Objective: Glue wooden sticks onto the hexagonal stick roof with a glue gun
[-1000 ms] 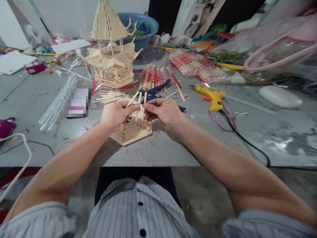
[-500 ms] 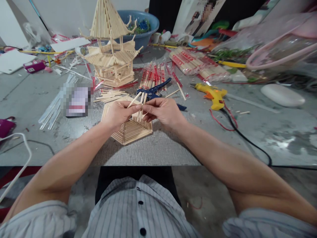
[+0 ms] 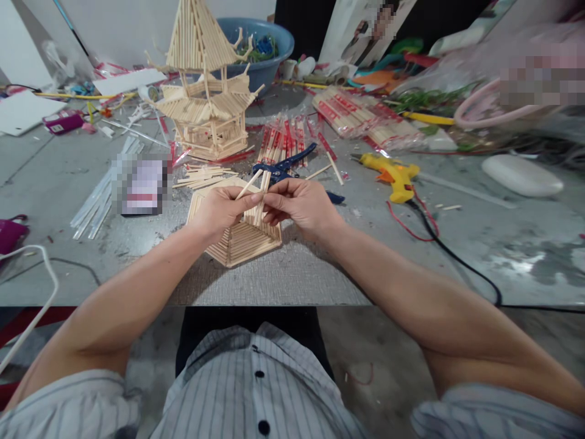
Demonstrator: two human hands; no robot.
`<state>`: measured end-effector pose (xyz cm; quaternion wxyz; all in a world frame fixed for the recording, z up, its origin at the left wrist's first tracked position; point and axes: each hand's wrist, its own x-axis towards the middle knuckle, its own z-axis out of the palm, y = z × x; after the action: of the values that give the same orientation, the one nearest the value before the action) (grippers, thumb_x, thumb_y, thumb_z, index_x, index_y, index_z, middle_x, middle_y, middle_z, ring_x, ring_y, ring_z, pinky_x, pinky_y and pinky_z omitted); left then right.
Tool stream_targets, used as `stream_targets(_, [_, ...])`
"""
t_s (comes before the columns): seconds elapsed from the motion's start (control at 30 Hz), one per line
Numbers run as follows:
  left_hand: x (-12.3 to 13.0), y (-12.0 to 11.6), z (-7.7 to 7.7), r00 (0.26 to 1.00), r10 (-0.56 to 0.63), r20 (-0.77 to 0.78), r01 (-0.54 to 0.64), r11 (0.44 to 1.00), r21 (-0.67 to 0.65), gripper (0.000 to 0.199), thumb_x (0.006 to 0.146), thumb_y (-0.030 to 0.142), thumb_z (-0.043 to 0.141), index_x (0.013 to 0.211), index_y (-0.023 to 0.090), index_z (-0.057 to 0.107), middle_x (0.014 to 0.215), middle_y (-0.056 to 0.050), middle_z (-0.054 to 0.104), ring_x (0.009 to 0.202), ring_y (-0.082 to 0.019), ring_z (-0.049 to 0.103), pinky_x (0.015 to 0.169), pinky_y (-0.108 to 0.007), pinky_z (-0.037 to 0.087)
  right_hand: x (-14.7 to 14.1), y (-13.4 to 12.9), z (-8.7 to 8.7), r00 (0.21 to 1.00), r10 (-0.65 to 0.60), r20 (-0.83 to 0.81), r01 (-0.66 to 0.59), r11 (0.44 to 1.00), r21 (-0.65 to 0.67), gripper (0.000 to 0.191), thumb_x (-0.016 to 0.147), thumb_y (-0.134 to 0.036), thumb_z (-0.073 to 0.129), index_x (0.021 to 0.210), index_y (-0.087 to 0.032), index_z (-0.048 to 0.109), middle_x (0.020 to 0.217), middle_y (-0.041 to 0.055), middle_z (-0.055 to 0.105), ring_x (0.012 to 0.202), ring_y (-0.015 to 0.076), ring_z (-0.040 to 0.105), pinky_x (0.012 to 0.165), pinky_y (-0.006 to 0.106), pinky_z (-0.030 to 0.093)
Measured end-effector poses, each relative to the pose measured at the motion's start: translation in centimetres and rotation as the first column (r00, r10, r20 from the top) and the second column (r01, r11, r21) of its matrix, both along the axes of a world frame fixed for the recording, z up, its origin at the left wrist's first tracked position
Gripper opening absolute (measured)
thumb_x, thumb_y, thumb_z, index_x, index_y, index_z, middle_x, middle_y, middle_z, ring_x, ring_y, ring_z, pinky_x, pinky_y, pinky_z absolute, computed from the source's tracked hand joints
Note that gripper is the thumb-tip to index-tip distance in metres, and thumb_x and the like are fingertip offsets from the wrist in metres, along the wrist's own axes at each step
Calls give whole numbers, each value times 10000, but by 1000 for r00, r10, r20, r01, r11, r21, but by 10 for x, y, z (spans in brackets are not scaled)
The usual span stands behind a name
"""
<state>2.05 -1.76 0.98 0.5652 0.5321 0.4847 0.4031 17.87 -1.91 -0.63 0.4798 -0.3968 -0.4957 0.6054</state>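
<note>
We have brought two slim, pale wooden sticks (image 3: pixel 265 182), apart a second ago, side by side, so they read as a pair. Our left hand (image 3: pixel 218 210) pinches them plus a slanting pale stick (image 3: pixel 249 184); our right hand (image 3: pixel 301 206) has fingertips clamped there too, above a sloping-sided wooden-stick frame (image 3: pixel 247 244).

The held sticks (image 3: pixel 250 183) are pale yellow, and so is the little tower (image 3: pixel 197 46). The glue gun (image 3: pixel 402 182) is bright yellow with an orange trigger (image 3: pixel 384 176). The cutters (image 3: pixel 296 160) are dark blue, and the tub (image 3: pixel 270 73) is lighter blue. The bench (image 3: pixel 315 283) is grey. The shirt (image 3: pixel 223 378) is grey with thin dark stripes.
</note>
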Motion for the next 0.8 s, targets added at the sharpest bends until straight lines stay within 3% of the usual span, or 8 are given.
stream_targets(0.57, [-1, 1, -3, 999, -25, -31, 27, 998, 61, 237, 754, 227, 687, 564, 131, 582, 426, 93, 350, 371, -7, 242, 406, -221, 114, -1, -1, 3, 1000, 18, -2, -18, 999, -32, 347, 580, -390, 839, 660, -145, 607, 544, -14, 626, 444, 87, 593, 439, 193, 498])
stream_targets(0.8, [-2, 2, -4, 999, -36, -10, 37, 993, 114, 171, 699, 239, 705, 587, 133, 631, 449, 83, 415, 415, -18, 288, 433, -218, 166, -1, -1, 4, 999, 34, -9, -34, 998, -61, 415, 497, -442, 866, 649, -151, 612, 547, -15, 628, 454, 93, 593, 443, 199, 499])
